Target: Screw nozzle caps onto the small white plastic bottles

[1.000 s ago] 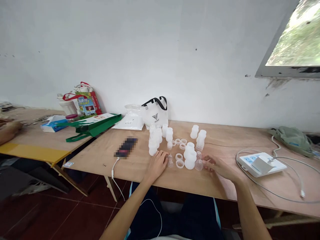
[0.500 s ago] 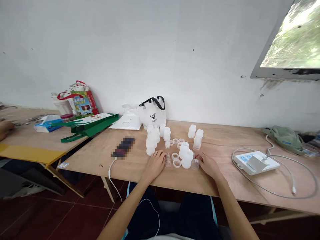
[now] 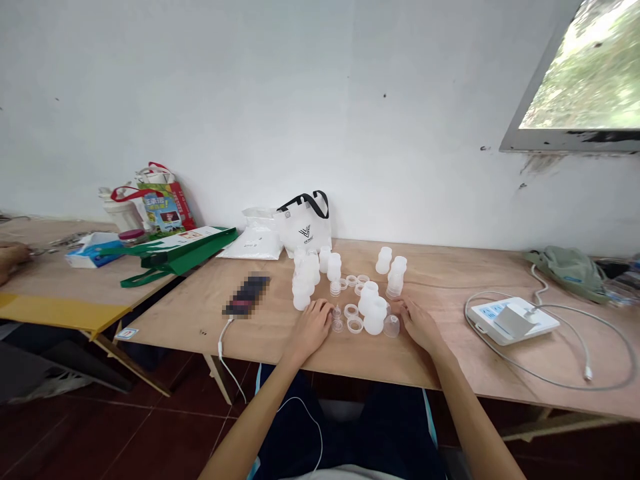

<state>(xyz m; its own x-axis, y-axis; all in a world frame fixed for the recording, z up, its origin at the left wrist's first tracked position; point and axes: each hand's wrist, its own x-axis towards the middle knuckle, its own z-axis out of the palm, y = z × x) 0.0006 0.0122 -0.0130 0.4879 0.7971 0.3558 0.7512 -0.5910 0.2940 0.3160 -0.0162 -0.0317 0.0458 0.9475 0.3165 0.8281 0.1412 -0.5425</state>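
My left hand lies palm down on the wooden table, fingers loosely stretched out and holding nothing. Just right of its fingertips stand clear bottle nipples, with clear collar rings beside them. My right hand also rests on the wood, open and without anything in it. Closest to its fingers is a clear dome cap. Between the hands stand frosted white baby bottles. More bottles form a cluster beyond my left hand, and several others stand farther back on the right.
A phone with a white cable lies at left. Behind are a white plastic package and a white tote bag. On the right sit a white device with a looped cable and a green cloth bag. Another person's hand shows far left.
The camera view has shifted slightly. Both hands stay in nearly the same places, and the bottles and small parts have not visibly moved.
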